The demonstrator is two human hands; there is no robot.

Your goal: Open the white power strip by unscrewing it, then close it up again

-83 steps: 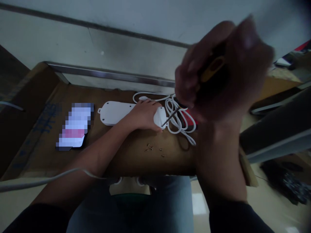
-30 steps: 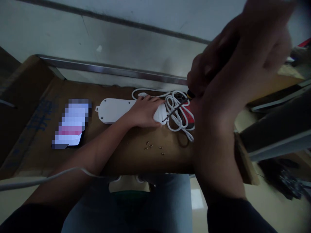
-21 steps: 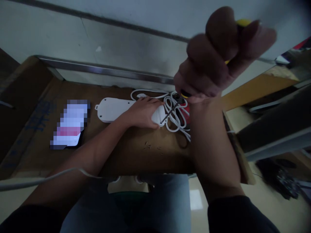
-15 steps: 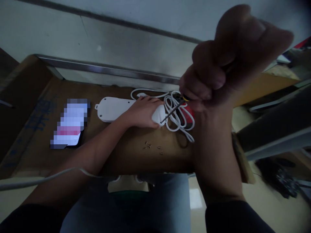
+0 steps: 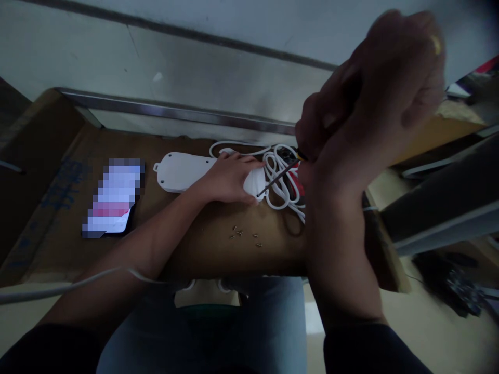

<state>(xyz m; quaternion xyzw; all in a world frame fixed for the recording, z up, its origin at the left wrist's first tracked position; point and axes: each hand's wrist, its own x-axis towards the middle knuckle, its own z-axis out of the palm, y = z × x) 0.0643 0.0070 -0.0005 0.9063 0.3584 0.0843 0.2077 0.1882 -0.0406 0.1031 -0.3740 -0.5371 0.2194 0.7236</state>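
Note:
A white power strip (image 5: 181,171) lies face down on the brown cardboard, with dark screw holes in its back. My left hand (image 5: 234,177) is closed over its right part, thumb at the near edge and fingers across the top. In my right hand (image 5: 366,98), raised at the upper right, is a screwdriver (image 5: 278,176); its handle is mostly hidden in the fist. The slanting shaft reaches down to a corner hole at the strip's right end. Several small screws (image 5: 239,233) lie loose on the cardboard just below my left hand.
The strip's white cable (image 5: 286,200) lies coiled right of it, over a partly hidden red object (image 5: 297,182). A phone (image 5: 117,197) with a lit, blurred screen rests at left. A cardboard wall (image 5: 42,135) rises at the left, and a metal-edged ledge (image 5: 175,110) runs behind.
My right fist has rolled around the screwdriver, turning its wrist side more towards me. The screwdriver tip stays at the same corner, and my left hand keeps its hold.

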